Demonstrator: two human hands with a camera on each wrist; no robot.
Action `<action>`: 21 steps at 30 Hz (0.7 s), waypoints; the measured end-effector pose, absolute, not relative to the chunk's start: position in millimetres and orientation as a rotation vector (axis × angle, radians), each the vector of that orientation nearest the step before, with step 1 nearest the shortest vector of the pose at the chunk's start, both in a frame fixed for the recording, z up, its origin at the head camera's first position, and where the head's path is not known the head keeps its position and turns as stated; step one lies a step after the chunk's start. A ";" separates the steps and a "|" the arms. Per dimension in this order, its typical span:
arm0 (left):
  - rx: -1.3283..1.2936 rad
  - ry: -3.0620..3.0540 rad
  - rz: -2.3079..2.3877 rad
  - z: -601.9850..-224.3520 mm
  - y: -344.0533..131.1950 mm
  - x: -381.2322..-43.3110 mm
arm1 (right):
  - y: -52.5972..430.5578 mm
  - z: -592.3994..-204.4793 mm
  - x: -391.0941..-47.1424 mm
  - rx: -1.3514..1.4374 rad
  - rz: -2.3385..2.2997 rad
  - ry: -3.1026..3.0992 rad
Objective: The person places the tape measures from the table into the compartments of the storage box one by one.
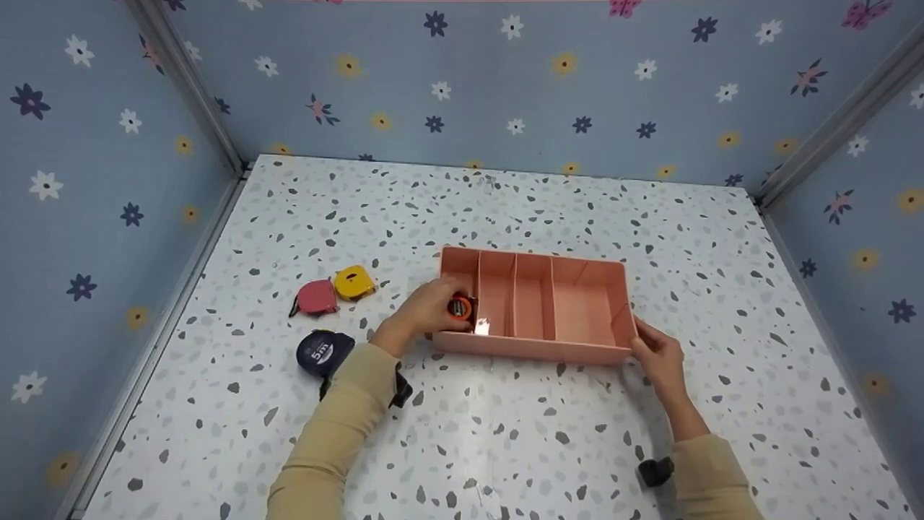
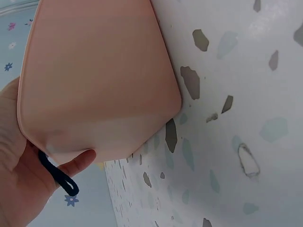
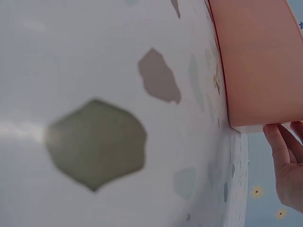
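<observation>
A pink divided box [image 1: 534, 348] stands on the speckled table, its compartments side by side. Inside its leftmost compartment, my left hand [image 1: 431, 305] grips a tape measure with an orange and dark face [image 1: 460, 308]. In the left wrist view the box's outer wall hides most of that tape measure; a dark strap loop [image 2: 59, 175] hangs by my palm, and my thumb lies across the box's end. My right hand [image 1: 660, 354] rests its fingertips against the box's right end. From the right wrist view, those fingers [image 3: 279, 146] are fairly straight at the wall [image 3: 265, 66].
Left of the box lie a red tape measure [image 1: 316, 297] and a yellow one [image 1: 354, 282], side by side. Nearer me, a dark blue tape measure marked 5m [image 1: 323, 352] sits beside my left sleeve [image 1: 336, 426]. Flowered panels [image 1: 476, 79] enclose the table's back and sides.
</observation>
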State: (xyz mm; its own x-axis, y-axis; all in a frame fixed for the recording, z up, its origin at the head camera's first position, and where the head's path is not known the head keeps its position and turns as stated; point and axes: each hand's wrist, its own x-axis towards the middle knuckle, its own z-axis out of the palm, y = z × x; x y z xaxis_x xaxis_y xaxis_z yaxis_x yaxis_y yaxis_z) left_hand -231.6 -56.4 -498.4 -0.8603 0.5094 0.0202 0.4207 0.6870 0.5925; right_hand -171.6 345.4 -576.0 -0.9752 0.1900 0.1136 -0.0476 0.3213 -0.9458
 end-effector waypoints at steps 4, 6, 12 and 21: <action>0.760 2.746 0.901 -497.9 -56.5 -231.5 | 345.2 -576.4 -172.4 -0.133 1.696 -2.388; 0.764 2.746 0.893 -497.7 -56.2 -231.7 | 344.9 -576.0 -172.3 -0.138 1.688 -2.393; 0.820 2.724 0.850 -495.1 -54.5 -233.6 | 343.4 -571.0 -170.2 -0.109 1.727 -2.382; 0.851 2.685 0.823 -492.0 -54.4 -235.3 | 341.3 -563.9 -167.6 -0.073 1.774 -2.366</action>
